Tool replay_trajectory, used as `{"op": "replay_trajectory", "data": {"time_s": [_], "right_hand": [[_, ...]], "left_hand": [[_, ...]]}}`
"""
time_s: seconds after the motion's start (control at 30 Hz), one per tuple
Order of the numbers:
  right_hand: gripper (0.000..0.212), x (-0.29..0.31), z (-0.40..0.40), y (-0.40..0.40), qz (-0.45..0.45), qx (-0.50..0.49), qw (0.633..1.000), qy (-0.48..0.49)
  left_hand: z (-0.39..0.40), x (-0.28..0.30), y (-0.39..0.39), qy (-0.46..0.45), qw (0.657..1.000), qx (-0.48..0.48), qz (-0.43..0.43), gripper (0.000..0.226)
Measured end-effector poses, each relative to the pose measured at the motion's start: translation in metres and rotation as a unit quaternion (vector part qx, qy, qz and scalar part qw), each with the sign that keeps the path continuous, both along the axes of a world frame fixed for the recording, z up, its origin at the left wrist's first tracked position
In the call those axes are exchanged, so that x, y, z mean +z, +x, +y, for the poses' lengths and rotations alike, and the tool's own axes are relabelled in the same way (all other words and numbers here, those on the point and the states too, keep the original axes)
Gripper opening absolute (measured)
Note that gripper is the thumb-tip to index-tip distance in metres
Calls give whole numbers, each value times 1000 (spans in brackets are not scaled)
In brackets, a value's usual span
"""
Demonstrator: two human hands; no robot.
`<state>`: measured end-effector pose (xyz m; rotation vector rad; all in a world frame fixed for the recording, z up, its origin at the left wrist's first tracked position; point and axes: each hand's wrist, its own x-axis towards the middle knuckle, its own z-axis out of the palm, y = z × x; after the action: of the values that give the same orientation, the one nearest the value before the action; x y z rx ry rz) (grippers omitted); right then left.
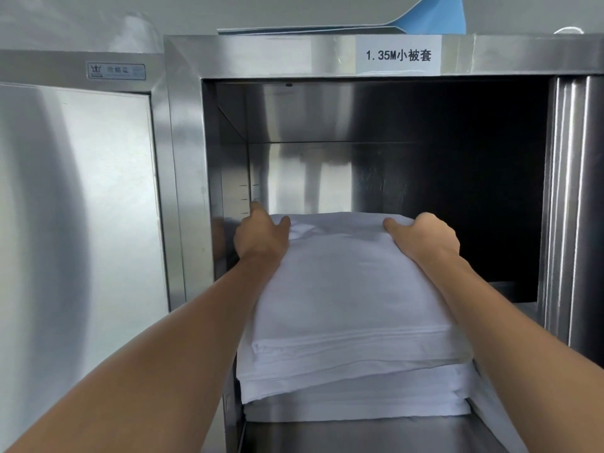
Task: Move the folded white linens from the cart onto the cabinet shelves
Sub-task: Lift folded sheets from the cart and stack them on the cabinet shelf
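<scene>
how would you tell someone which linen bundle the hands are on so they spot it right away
Find the open steel cabinet under the paper label. On its shelf lie two stacked white bundles; it is the top bundle, gripped at its far corners by the left hand and right hand, overhanging the lower bundle.

Plain white linens [343,305], brushed silver steel cabinet [186,158] — white label [398,55] with black characters, blue sheet [438,14] above

Both forearms and hands [261,235] are bare, no sleeves.

White paper label [398,55] printed "1.35M小被套", blue sheet [438,14] above, small maker's plate [116,71] at left
</scene>
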<state>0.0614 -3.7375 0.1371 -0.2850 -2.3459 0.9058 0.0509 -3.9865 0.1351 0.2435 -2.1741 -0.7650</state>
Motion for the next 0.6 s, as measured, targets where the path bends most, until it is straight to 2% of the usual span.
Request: {"op": "replay_trajectory", "data": {"time_s": [0.1,0.23,0.4,0.6], "right_hand": [[47,-2,4,13,-2,9,1000,-1],[48,1,13,28,-71,32,997,4],[49,14,20,25,-142,74,987,-9],[47,26,14,6,-176,93,980,-6]], "left_hand": [[-3,-1,13,-7,1000,-4,-13,50],[-11,5,19,41,994,-41,-94,53],[-4,13,5,-1,982,-34,-183,69],[0,21,-9,-40,969,-17,-244,64]]}}
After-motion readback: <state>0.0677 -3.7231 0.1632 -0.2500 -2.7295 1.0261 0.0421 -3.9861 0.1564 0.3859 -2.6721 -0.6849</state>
